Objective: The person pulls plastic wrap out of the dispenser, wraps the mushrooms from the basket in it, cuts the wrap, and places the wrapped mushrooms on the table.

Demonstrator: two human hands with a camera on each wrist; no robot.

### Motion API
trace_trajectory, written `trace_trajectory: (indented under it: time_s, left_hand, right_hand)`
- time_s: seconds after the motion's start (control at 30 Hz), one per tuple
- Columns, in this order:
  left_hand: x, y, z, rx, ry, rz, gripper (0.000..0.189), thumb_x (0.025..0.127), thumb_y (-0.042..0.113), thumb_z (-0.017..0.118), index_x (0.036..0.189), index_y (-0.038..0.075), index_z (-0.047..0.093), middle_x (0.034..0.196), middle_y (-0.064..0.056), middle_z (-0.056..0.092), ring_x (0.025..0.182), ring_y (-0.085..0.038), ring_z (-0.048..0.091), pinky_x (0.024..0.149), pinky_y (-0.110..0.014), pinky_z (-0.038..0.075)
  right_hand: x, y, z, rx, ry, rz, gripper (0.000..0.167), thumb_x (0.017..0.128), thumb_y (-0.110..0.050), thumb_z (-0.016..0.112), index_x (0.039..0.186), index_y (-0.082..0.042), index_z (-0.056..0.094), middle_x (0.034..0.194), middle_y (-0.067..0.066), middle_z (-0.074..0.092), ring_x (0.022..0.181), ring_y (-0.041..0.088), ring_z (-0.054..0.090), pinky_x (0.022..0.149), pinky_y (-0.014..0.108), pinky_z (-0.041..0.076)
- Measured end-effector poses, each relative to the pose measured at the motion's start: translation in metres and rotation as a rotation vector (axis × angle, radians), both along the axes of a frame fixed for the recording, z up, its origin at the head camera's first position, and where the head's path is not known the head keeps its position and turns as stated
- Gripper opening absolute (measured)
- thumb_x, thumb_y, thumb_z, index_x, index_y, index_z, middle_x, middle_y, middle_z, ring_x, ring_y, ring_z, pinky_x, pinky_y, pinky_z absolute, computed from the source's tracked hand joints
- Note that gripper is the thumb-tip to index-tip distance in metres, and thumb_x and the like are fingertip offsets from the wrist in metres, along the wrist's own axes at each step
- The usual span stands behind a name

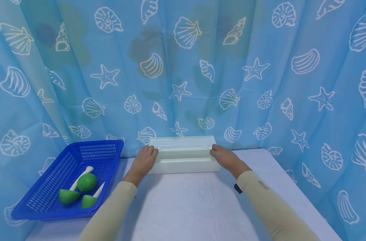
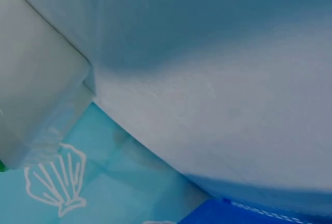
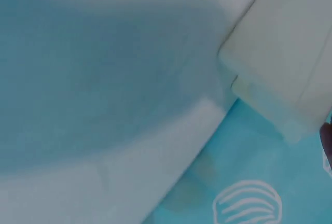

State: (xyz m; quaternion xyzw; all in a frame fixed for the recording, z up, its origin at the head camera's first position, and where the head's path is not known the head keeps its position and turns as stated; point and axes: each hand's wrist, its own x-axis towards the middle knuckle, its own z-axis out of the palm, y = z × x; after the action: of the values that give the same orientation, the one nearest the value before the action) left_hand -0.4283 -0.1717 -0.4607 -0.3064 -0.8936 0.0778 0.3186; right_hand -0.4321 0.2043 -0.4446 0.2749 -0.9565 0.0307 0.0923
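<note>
On the right sleeve [image 1: 265, 194], small dark lettering is printed; its tilted letters are too small to be read with certainty. One white box [image 1: 184, 166] is seen just on the six o'clock side of the head view's centre, set at the far edge of the counter [image 1: 189, 207], with its top open and a panel [image 1: 183, 142] raised along its twelve o'clock side. Two hands are counted. The box's nine o'clock end is held by the left hand [image 1: 143, 161], its fingers bent over the edge; the three o'clock end is gripped likewise by the right hand [image 1: 227, 158]. The thumbs' exact placing cannot be told. In both wrist views, a lower corner of the box is shown. One dark wristband [image 1: 238, 188] is partly covered by the right sleeve.

Between eight and nine o'clock from the box, one blue basket [image 1: 41, 197] is placed. In it, three green pieces [image 1: 87, 182] and two white sticks [image 1: 99, 190] are counted. The background is filled by a blue curtain [image 1: 183, 110], printed with white shells and starfish.
</note>
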Motion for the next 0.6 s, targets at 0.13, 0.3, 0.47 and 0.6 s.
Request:
trace_trajectory:
  time_s: [0.13,0.3,0.47,0.6]
  left_hand:
    - [-0.001,0.001,-0.004,0.004,-0.002,-0.003,0.031,0.084,-0.009,0.065,0.111,0.001,0.051,0.096,-0.012,0.048,0.089,-0.028,0.046,0.084,-0.043,0.042]
    - [0.000,0.002,-0.009,-0.027,-0.046,0.037,0.033,0.085,-0.006,0.067,0.111,0.004,0.050,0.098,-0.010,0.048,0.091,-0.026,0.047,0.086,-0.043,0.042]
    - [0.007,0.003,-0.005,-0.018,-0.086,0.083,0.036,0.085,-0.003,0.069,0.115,0.004,0.049,0.102,-0.010,0.048,0.096,-0.026,0.047,0.091,-0.042,0.041]
    - [0.007,0.001,-0.001,-0.024,-0.072,0.088,0.035,0.087,-0.002,0.068,0.115,0.004,0.049,0.102,-0.010,0.049,0.095,-0.026,0.047,0.091,-0.041,0.041]
  right_hand:
    - [0.000,-0.002,-0.005,-0.103,0.007,0.027,0.027,0.101,-0.017,0.052,0.123,-0.001,0.057,0.116,0.013,0.056,0.106,0.028,0.057,0.089,0.042,0.048]
    - [0.002,-0.008,-0.006,-0.234,-0.148,-0.038,0.041,0.100,-0.023,0.055,0.136,-0.002,0.053,0.125,0.014,0.060,0.117,0.032,0.055,0.096,0.047,0.044]
    - [0.001,-0.010,0.000,-0.246,-0.097,-0.046,0.025,0.098,-0.008,0.056,0.122,-0.003,0.064,0.117,0.011,0.065,0.114,0.031,0.058,0.096,0.043,0.045]
    - [0.003,-0.012,0.006,-0.155,-0.089,-0.068,0.028,0.100,-0.006,0.052,0.127,-0.004,0.060,0.128,0.013,0.059,0.122,0.032,0.052,0.101,0.043,0.041]
